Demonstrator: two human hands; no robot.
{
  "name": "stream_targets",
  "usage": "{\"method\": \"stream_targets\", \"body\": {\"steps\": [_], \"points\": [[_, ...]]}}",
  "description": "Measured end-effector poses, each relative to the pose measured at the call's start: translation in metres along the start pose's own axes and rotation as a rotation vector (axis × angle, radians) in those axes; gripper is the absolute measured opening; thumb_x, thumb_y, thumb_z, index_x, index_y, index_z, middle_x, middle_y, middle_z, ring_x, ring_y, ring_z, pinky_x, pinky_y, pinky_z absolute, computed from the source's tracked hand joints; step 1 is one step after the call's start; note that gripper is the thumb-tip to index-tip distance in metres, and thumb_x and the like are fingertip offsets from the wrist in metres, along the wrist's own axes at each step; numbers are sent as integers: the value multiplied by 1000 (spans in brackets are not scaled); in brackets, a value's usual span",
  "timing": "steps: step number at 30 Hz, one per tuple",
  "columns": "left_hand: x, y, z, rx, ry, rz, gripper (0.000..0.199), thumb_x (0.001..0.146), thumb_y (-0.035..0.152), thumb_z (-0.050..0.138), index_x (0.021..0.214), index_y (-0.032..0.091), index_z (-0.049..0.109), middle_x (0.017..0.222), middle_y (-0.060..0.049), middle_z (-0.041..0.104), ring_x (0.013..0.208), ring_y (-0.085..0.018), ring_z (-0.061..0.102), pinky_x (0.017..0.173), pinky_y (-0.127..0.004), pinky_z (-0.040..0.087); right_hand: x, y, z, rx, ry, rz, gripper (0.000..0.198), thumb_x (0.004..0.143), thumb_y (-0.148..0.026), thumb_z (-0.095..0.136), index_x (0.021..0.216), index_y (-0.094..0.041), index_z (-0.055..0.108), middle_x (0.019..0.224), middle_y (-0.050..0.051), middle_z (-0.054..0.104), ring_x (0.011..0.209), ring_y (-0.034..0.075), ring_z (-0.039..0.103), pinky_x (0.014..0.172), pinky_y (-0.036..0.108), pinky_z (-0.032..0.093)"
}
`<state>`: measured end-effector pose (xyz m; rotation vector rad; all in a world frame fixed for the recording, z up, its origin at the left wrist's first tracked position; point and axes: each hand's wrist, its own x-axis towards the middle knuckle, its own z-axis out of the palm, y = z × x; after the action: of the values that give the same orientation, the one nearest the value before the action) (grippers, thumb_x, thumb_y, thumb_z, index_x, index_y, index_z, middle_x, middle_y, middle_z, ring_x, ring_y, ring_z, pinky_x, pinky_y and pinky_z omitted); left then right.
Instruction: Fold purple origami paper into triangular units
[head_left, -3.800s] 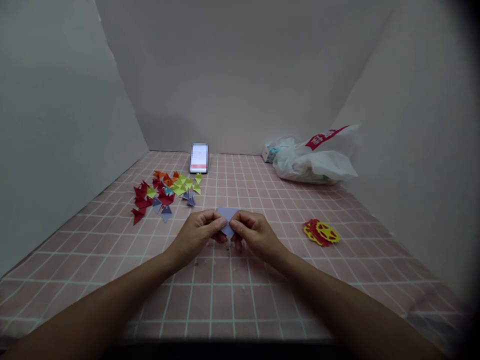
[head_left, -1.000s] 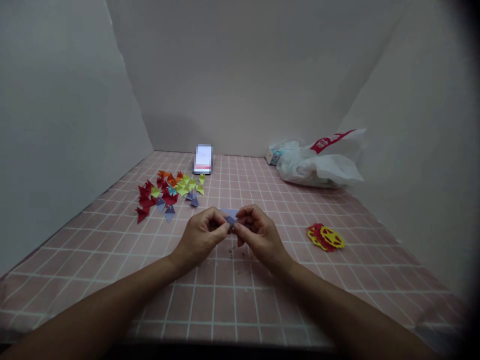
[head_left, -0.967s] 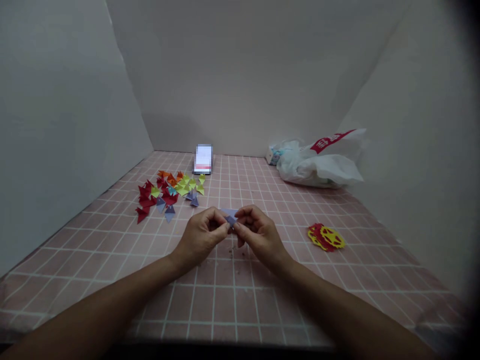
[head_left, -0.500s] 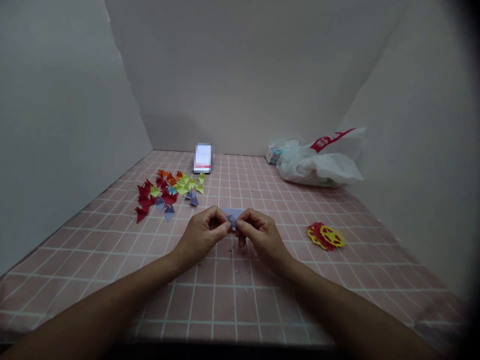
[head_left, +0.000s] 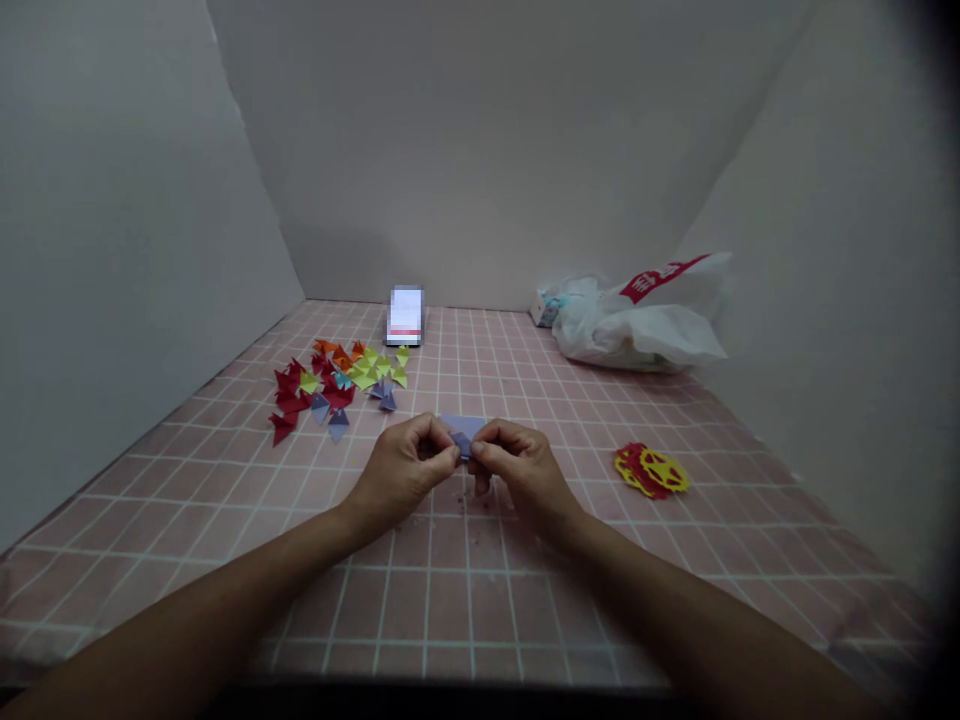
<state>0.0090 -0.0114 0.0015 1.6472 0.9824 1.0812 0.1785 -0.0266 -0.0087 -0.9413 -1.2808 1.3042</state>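
Observation:
Between my two hands is a small piece of folded purple paper (head_left: 463, 427), held just above the table near its middle. My left hand (head_left: 409, 458) pinches its left side between thumb and forefinger. On the right side, my right hand (head_left: 519, 462) grips it the same way, the other fingers curled beneath. My fingertips cover part of the folds. Beyond my left hand lies a loose group of small folded paper pieces (head_left: 337, 393) in red, orange, yellow, purple and blue.
A pink checked cloth (head_left: 450, 600) covers the table. A lit phone (head_left: 406, 316) stands upright at the back. Back right lies a white plastic bag (head_left: 637, 335) beside a small box (head_left: 541, 309). Red and yellow cut-out discs (head_left: 651, 472) are stacked at the right. Walls enclose three sides.
The purple paper's near flap shows slightly differently between my fingertips, sitting flatter than before. Both hands keep nearly the same place and grip.

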Motion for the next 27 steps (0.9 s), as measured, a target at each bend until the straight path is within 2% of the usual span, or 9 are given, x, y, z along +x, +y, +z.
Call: {"method": "stream_targets", "body": {"steps": [8,16,27], "points": [[2,-5,-2,60,46,34,14,76,20,64,66,18,54,72,-1,63,67,-13,59,64,-26,50,7,6,-7,92,-85,90,24,77,-38,73,68,-17,64,61,-2,65,45,8,58,46,21,49],[2,-7,-4,7,-25,12,12,83,28,65,79,17,60,79,-1,63,72,-14,60,70,-28,52,8,4,-7,97,-44,83,27,76,-40,75,68,-18,62,61,-3,64,44,8,57,47,21,50],[3,-3,-7,93,-46,44,11,81,24,65,74,17,60,73,-1,63,69,-14,60,67,-27,49,9,8,-8,86,-111,91,30,77,-43,75,69,-18,61,60,-4,61,45,8,56,45,21,49]]}}
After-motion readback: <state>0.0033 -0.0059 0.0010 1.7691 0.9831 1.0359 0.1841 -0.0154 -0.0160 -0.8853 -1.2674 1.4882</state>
